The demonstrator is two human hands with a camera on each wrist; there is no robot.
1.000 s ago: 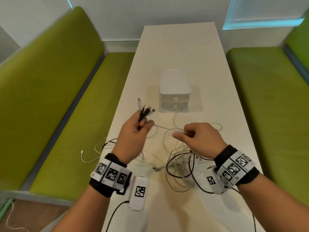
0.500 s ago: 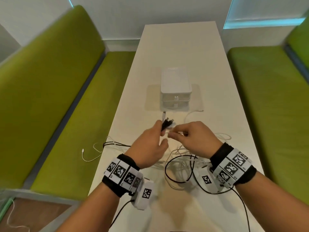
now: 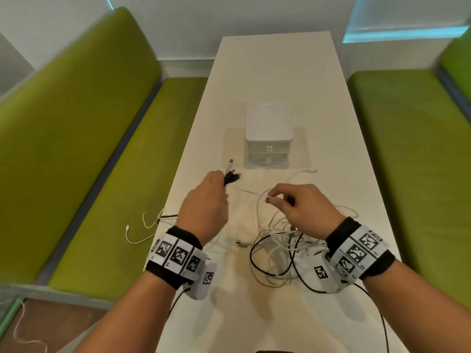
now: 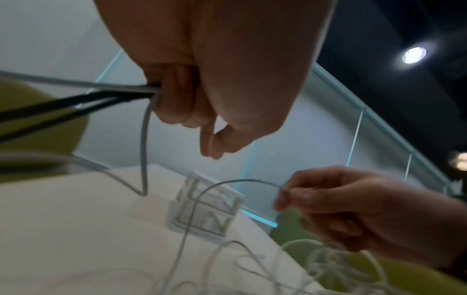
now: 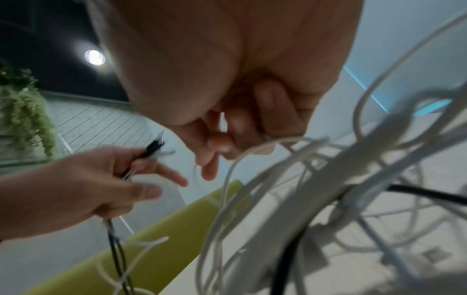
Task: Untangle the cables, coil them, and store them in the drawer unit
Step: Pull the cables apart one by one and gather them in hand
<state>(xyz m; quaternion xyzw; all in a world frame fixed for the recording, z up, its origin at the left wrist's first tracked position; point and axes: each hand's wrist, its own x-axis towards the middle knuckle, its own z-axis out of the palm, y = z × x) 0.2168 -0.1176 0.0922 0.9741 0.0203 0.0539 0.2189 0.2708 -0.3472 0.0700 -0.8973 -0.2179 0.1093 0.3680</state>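
A tangle of white and black cables (image 3: 275, 248) lies on the white table (image 3: 275, 80) in front of me. My left hand (image 3: 206, 200) grips a bunch of cable ends (image 3: 230, 174), black and white plugs sticking out above the fist; in the left wrist view the cables (image 4: 76, 95) run out of that fist. My right hand (image 3: 293, 205) pinches a thin white cable (image 3: 260, 197) between thumb and forefinger, seen too in the left wrist view as a loop of white cable (image 4: 227, 183). The small white drawer unit (image 3: 268, 138) stands beyond both hands, its two drawers closed.
Green benches (image 3: 76, 138) flank the table on both sides. One white cable end (image 3: 135, 233) hangs over the table's left edge onto the bench. Another white plug (image 3: 309, 171) lies just in front of the drawer unit.
My hands came together half a second ago and have now drawn apart again. The left hand carried the bunch of plugs to the left; the right hand keeps the thin white cable.
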